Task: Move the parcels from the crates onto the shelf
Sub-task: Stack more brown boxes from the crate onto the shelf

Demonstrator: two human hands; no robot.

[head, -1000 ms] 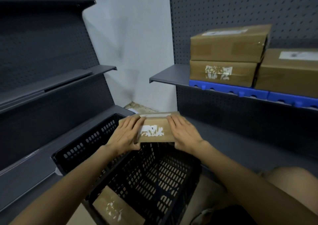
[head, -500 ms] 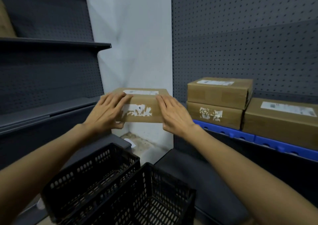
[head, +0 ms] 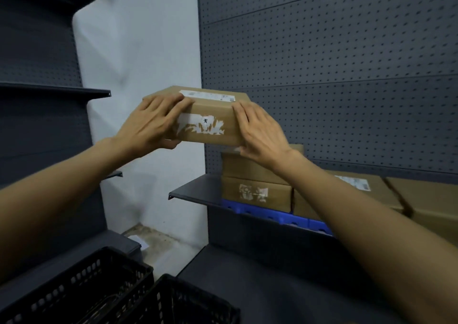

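Cardboard parcel (head: pixel 208 119) held up in the air — left hand (head: pixel 151 125) at its 9 o'clock end, right hand (head: pixel 260 135) at 3, fingers wrapped over the edges. Shelf (head: pixel 195 191) w/ stacked boxes (head: pixel 255 182) sits at 5 o'clock; black crates (head: pixel 119 296) below.

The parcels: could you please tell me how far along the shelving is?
Done: several parcels already sit on the right shelf, two of them stacked. In hand: the left hand and right hand hold one parcel up near that stack. Left: setting it down; the crates' insides are out of view.
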